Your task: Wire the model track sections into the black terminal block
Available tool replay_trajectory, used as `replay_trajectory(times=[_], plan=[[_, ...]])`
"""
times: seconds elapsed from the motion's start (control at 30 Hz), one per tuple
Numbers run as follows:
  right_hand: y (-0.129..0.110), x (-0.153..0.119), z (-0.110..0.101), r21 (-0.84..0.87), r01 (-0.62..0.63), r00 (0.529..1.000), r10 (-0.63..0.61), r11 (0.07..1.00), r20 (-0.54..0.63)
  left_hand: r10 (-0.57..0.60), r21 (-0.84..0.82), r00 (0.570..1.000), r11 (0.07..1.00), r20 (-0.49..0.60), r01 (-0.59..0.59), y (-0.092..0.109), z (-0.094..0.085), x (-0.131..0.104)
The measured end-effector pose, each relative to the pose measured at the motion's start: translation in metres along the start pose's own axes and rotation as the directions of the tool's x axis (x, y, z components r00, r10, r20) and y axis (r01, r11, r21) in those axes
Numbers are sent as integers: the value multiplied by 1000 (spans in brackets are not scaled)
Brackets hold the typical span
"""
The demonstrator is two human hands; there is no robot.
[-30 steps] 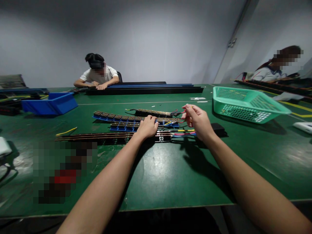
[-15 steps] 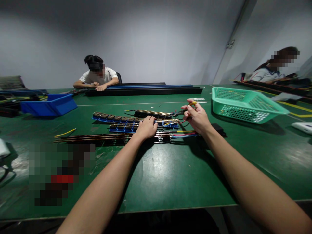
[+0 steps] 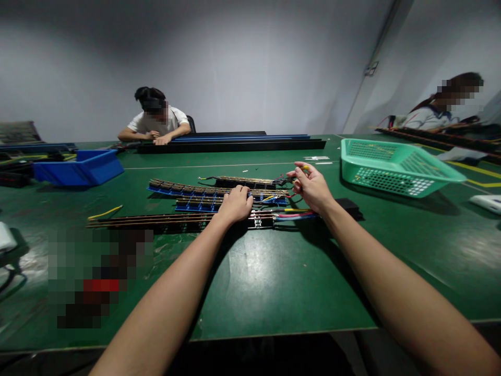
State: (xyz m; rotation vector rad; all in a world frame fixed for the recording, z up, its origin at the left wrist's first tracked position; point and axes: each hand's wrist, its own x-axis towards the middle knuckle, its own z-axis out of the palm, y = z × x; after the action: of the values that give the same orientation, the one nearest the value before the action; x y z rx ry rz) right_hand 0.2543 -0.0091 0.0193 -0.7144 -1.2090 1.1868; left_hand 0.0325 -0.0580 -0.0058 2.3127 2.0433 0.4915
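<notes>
My left hand [image 3: 236, 203] lies across a blue strip [image 3: 183, 192] carrying long copper-coloured rods, its fingers curled over the rods. Beside it is a shorter blue strip [image 3: 195, 203], partly under the hand. Nearer to me, a long black strip [image 3: 156, 223] with copper rods ends in red, blue and yellow wires [image 3: 293, 215]. Raised above the strips' right end, my right hand [image 3: 312, 187] has its fingers pinched on a yellow wire [image 3: 306, 168]; only a short bit shows. Dark and red wires [image 3: 291, 195] run just below its fingers.
A green perforated basket [image 3: 395, 169] stands to the right, a blue bin [image 3: 82, 169] to the left. Behind my right wrist sits a black box [image 3: 348, 208]. Long black and blue rails [image 3: 242, 145] lie before a person across the table [image 3: 254, 292]; another person sits far right.
My right hand has moved slightly down and turned, its fingers drawing closer together around the yellow wire. My left hand stays in place on the strips.
</notes>
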Motion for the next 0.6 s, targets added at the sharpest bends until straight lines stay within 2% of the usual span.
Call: replay_trajectory(times=[0.07,0.13,0.23,0.3,0.37,0.43,0.5,0.53,0.57,0.6], plan=[[3,2,-1,-40,5,1000,-6,999,-3,1,0,1000,1000,-1,-1,0,0,0],[7,4,-3,-171,29,999,-33,985,-19,2,0,1000,1000,-3,-2,0,1,0],[13,5,-4,-404,60,997,-76,913,-24,6,0,1000,1000,-8,-6,0,1,0],[15,2,-4,-485,77,996,-92,871,-8,7,0,1000,1000,-9,-7,0,0,0],[14,-3,-3,-619,150,989,-124,771,85,5,2,1000,1000,-8,-5,1,0,0],[12,-8,-1,-780,264,964,-123,567,236,-1,2,1000,1000,-5,1,1,0,0],[10,-12,0,-855,352,933,-71,381,352,-7,2,1000,1000,0,7,1,-1,0],[10,-13,1,-861,363,928,-54,357,369,-9,3,1000,1000,1,9,1,-1,0],[11,-13,2,-858,354,932,-62,373,357,-9,3,1000,1000,1,9,1,-1,-1],[12,-13,3,-845,322,945,-93,427,313,-7,4,1000,1000,0,7,1,-1,-1]])
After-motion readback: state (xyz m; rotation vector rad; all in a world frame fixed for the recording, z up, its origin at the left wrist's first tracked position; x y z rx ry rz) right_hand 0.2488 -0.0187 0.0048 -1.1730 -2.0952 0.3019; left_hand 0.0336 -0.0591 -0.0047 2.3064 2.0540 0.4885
